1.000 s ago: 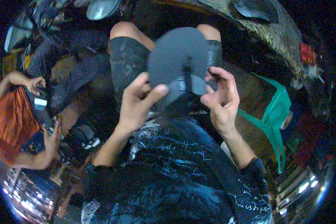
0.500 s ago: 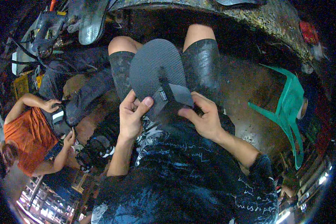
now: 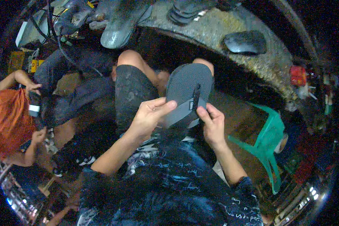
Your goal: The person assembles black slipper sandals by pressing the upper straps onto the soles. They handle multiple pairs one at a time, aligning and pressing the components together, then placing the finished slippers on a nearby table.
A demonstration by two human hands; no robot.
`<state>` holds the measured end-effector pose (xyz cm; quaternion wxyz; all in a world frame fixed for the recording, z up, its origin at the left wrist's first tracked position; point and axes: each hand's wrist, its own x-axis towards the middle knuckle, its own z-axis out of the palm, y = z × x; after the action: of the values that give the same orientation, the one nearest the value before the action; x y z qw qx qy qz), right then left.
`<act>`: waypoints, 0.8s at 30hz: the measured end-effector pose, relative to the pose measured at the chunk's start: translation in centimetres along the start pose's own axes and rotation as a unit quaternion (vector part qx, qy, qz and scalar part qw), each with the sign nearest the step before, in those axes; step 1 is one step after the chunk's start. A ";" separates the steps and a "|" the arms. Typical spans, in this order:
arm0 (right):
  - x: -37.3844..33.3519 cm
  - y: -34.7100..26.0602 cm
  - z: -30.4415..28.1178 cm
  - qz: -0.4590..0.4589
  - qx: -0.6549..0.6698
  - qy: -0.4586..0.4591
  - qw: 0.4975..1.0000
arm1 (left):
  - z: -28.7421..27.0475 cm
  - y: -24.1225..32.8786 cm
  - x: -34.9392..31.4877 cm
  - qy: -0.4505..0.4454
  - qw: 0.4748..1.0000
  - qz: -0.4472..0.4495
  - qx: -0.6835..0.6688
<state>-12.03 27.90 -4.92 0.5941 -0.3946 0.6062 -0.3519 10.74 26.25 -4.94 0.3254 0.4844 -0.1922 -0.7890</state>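
A dark flip-flop sandal with a finely textured footbed is held up over my lap, its rounded toe pointing away from me. A wide grey strap with a small label crosses its lower part, and a black toe post stands at the middle. My left hand grips the left edge, thumb lying on the strap. My right hand pinches the strap's right side near the toe post, thumb and fingers closed. The heel end below the strap is mostly hidden in shadow.
Ahead is a worn workbench bearing a black sole-shaped piece and grey soles. A green plastic chair stands at right. On the left, a co-worker in an orange shirt handles a dark strap with a white band.
My view has shifted, bringing more of the bench into sight. The sandal has turned slightly, and its strap's right side, folded up before, now lies flatter. My right thumb has moved nearer the toe post.
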 end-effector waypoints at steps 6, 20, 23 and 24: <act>5.5 -7.4 -5.8 -0.221 -0.326 0.019 0.919 | 3.5 -2.8 4.6 -0.082 0.991 0.059 -0.085; 14.8 -8.2 -2.8 -0.274 -0.578 -0.162 0.751 | -0.3 -4.3 14.8 -0.030 0.962 0.258 0.083; 13.7 -7.1 -1.9 -0.245 -0.580 -0.103 0.770 | -1.0 -4.2 15.6 -0.054 0.963 0.244 0.099; 13.3 -6.7 -1.9 -0.244 -0.568 -0.085 0.781 | -1.0 -4.3 15.7 -0.053 0.959 0.261 0.100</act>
<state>-13.27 12.87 -4.69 0.2058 -0.8238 0.5266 -0.0417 5.23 18.39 -18.10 0.4587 0.4048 -0.4069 -0.6784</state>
